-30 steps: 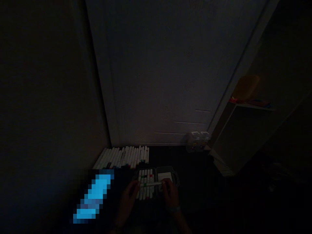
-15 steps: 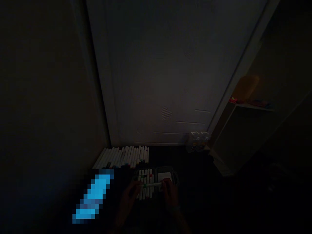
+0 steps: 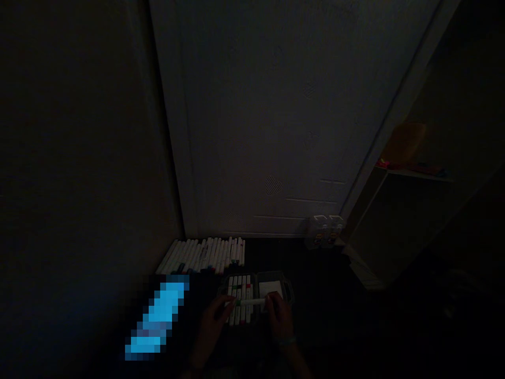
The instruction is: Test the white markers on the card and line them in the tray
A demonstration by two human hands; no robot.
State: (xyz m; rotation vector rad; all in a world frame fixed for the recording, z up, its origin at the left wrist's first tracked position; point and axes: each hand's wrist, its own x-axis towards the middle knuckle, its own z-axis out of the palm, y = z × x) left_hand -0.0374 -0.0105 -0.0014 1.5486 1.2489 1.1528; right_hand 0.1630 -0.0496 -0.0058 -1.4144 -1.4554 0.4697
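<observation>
A white marker lies crosswise between my two hands, above an open clear plastic case. My left hand pinches its left end, close to a green band. At the other end the fingers of my right hand are closed on the same marker. Inside the case's left half several white markers lie side by side, some with green or red bands. A white card or paper sits in the right half, partly behind my right hand. Dim light hides the finer detail.
Behind the case, to the left, a long row of white markers lies on the dark surface. A glowing, pixelated blue screen is at my left. Two clear containers stand by the pale panel. A shelf unit rises at right.
The whole view has shifted slightly, so everything appears a little further right. Both hands still hold the marker over the case in nearly the same pose.
</observation>
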